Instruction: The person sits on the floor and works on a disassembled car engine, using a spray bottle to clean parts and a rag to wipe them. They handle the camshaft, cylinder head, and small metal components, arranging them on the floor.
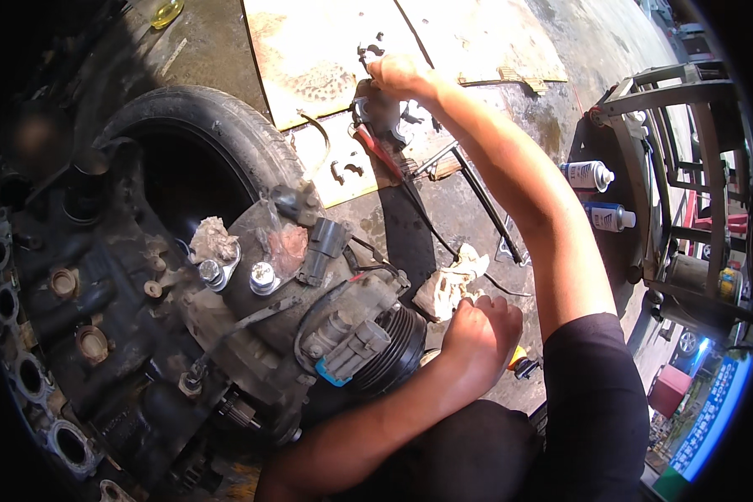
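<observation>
My right hand (400, 77) reaches far out over the sunlit cardboard (326, 33), its fingers closed at small dark metal parts (373, 50). Whatever it may hold is too small to name. Below it lie red-handled pliers (376, 152) and more dark curved metal pieces (347, 167). Close to me, my left hand (481, 339) is curled into a fist, and what may be inside is hidden. Just beyond it lies a crumpled off-white cloth (452, 284). An orange and black object (524, 365) shows beside that fist. Left of it is a ribbed black pulley (400, 343) on a grey engine accessory (343, 330).
A large dark engine (100, 326) fills the left side, with a tyre (201, 125) behind it. Two spray cans (590, 176) lie right of my right forearm, near a metal frame (694, 96). A black bar (489, 205) and a cable cross the floor.
</observation>
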